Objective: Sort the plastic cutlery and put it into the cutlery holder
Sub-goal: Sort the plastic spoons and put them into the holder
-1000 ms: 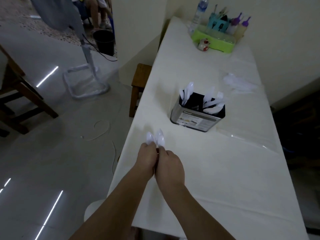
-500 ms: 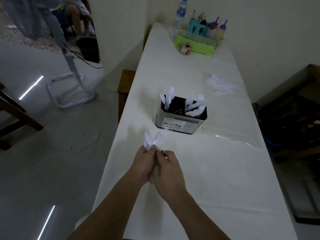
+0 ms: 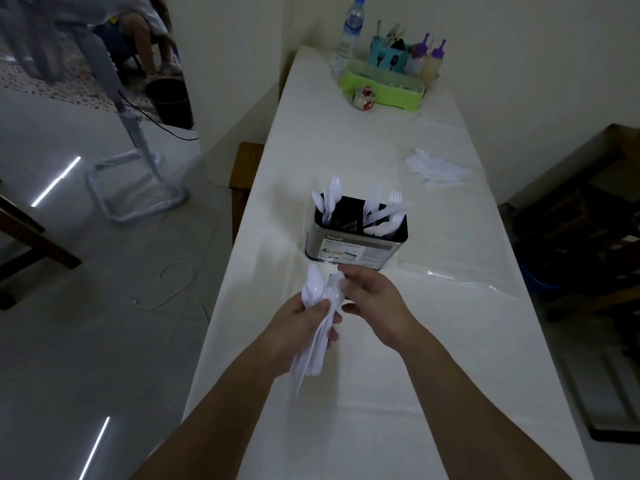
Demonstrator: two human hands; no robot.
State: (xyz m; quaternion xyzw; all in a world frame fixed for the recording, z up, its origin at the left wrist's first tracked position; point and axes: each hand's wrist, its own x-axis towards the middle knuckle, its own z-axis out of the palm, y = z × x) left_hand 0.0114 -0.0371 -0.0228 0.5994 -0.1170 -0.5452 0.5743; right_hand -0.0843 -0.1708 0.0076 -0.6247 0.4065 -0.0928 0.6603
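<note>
My left hand [image 3: 298, 327] grips a bunch of white plastic spoons [image 3: 317, 292], bowls up, handles sticking out below the fist. My right hand [image 3: 372, 299] is beside it, its fingertips pinching the top of one spoon bowl in the bunch. Just beyond the hands stands the cutlery holder [image 3: 356, 242], a metal box with a black inside. White spoons stand in its left compartment and forks with other pieces in its right one. A loose pile of white plastic cutlery [image 3: 436, 171] lies further back on the right of the table.
The long white table [image 3: 450, 358] runs away from me along the wall. At its far end sit a green tray [image 3: 384, 91], a water bottle [image 3: 349, 32], a teal utensil cup and sauce bottles. A clear plastic sheet [image 3: 464, 282] lies right of the holder. Open floor drops off on the left.
The hands have come apart a little and risen toward the holder. The spoon bunch now sits in my left fist while my right fingers have moved up to its top.
</note>
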